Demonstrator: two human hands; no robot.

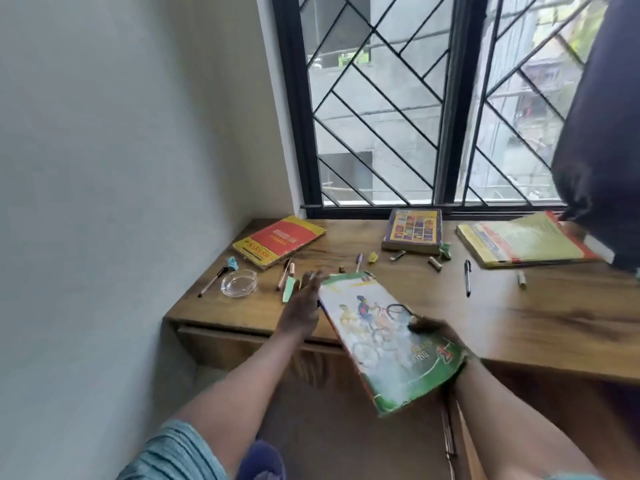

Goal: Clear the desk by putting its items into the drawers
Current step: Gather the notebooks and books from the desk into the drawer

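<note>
A glass ashtray (239,283) and a red and yellow book (278,241) are seen at the left of the wooden worktop (242,315). The left hand (301,306) is shown with its grip slack and fingers straight, holding nothing. Just beside it, a green picture book (388,344) is clasped in the grip of the right hand (433,329), above the worktop's front edge.

The right grip (429,329) holds a green picture book (377,355) tilted above the near edge of the bench (540,320), thumb on its cover. The left grip (299,311), fingers straight, lies beside the book's left edge.
</note>
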